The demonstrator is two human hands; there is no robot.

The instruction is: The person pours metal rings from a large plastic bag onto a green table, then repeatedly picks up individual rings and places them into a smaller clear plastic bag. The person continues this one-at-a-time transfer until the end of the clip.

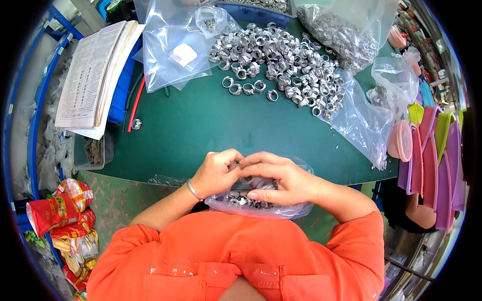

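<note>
A clear plastic bag [286, 209] with silvery metal rings [242, 197] in it lies against my front, at the table's near edge. My left hand [216, 173] is closed at the bag's left side, fingers curled in; what they pinch is hidden. Over the bag's mouth stretches my right hand [281, 176], its fingers extended and its thumb apart, above the rings. The fingertips of both hands meet or nearly meet. Farther off, a large heap of similar rings [286, 60] spreads over the green table [201, 125], with several loose rings [248, 89] at its near edge.
Clear bags [170, 45] lie at the back left, and a bulging bag of metal parts [341, 37] at the back right. Papers [93, 75] rest on a blue bin at left, near red and black rods [136, 105]. Pink and purple bins [429, 155] stand right.
</note>
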